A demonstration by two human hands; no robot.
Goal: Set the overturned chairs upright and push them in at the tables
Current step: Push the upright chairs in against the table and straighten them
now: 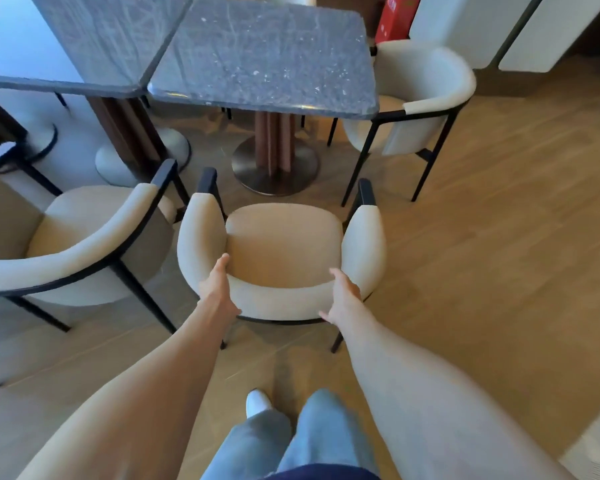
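A wood-plank floor (pixel 499 237) carries three upright cream armchairs – centre (pixel 284 244), left (pixel 66 244), far right (pixel 426 95) – plus the round metal bases of two dark stone-topped counters (pixel 264 53), (pixel 94 39).

Flooring was light wood plank (pixel 499 237), lit warmly on the right side. White panelled wall sections (pixel 465 26) with dark vertical trim stood at the rear right. A red box (pixel 397 15) sat beside them.
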